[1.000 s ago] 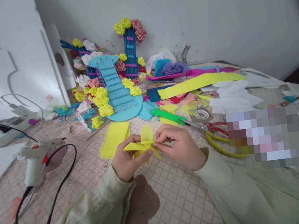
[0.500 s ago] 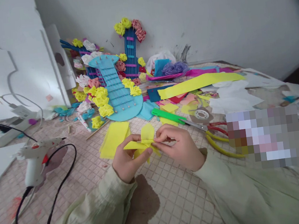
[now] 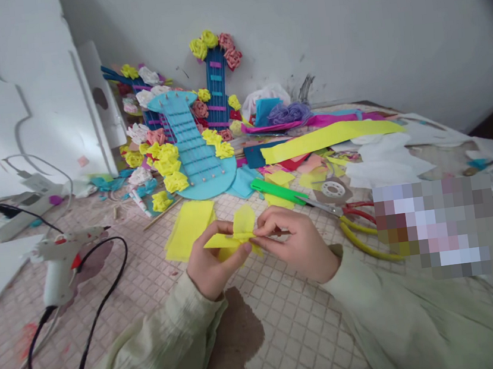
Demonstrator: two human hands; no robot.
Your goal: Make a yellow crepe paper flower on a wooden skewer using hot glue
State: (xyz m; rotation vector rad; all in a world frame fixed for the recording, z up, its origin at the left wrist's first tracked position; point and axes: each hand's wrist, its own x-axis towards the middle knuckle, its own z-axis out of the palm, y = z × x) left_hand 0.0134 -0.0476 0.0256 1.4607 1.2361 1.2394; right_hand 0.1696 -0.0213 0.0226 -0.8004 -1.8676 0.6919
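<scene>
**Left hand (image 3: 215, 261) and right hand (image 3: 301, 242) closed together on one folded yellow paper (image 3: 242, 219)**

Tabletop (image 3: 291, 328): patterned like tile, stained; both hands are over its middle portion.

Light-blue board (image 3: 201, 163): guitar-shaped, tilted back, beyond the hands and slightly to the left.

Glue gun (image 3: 56, 271): far left side, well apart from the left hand, which is the nearer of the two.

Yellow sheets (image 3: 187, 230): flat, overlapping, just beyond the left hand.

Green-handled tool (image 3: 278, 190): lies slantwise beyond the right hand, near it, metal end to the right.

Folded yellow paper: found between the two hands, straight ahead of the person. One flap runs left to right out of the left hand's grasp; another stands up, directed away from the person. Lower flaps are partly hidden, so no single long axis can be established. Left hand covers more of it, fingers curled around the left side, thumb pressed close to the centre. Right hand pinches the right edge between thumb and forefinger. Contact between the two hands cannot be confirmed.

Thin dark line (image 3: 283, 232): visible at the right hand's fingers; stick or shadow, cannot tell.
</scene>
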